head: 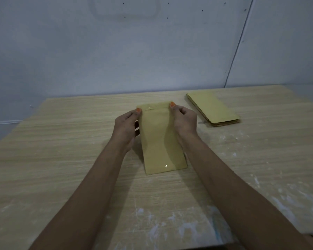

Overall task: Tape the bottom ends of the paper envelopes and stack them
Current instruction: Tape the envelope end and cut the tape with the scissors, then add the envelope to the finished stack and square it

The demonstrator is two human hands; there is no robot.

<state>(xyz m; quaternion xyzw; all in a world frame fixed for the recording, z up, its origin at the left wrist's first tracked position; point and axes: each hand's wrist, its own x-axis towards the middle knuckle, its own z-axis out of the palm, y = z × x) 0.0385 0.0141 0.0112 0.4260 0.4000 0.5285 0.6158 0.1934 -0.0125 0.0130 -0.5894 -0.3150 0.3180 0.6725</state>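
Note:
A yellow paper envelope (160, 139) lies lengthwise at the middle of the wooden table (61, 141). Its far end is lifted off the table and shows a glossy strip of clear tape (149, 107); its near end rests on the wood. My left hand (126, 126) pinches the far left corner, thumb on top. My right hand (183, 119) pinches the far right corner the same way. A stack of several yellow envelopes (213, 110) lies flat at the back right, apart from both hands.
A pale wall (152, 51) rises right behind the table's far edge. White smears mark the table top near the front and on the right (229, 141). A dark object (136, 129) shows partly behind my left hand.

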